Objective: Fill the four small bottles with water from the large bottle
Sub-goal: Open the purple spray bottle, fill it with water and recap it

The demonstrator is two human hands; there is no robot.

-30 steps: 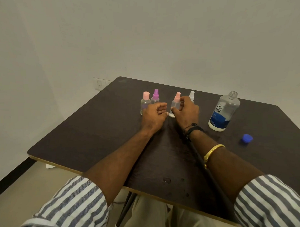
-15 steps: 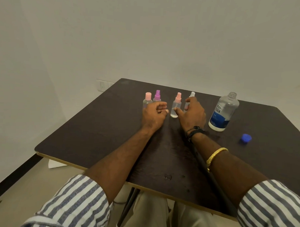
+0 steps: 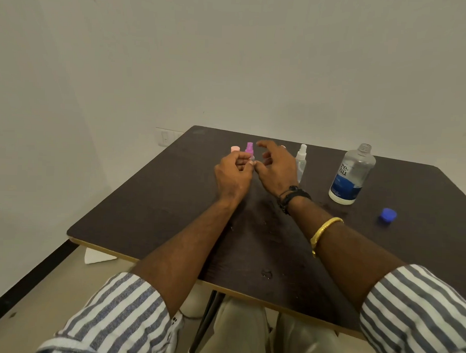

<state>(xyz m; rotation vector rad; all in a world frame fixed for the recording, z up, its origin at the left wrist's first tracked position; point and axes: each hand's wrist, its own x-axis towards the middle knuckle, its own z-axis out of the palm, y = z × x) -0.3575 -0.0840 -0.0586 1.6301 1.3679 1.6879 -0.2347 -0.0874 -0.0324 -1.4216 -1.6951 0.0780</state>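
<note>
My left hand (image 3: 234,173) curls by the purple-capped bottle (image 3: 249,148); I cannot tell if its grip holds. My right hand (image 3: 277,167) hovers spread, empty. Next, I judge, unscrew that sprayer.

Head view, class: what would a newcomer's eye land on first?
The left hand and right hand sit close together mid-table, in front of the row of small bottles. To their right stands the large bottle, uncapped, with a blue cap lying apart on the dark table.
</note>
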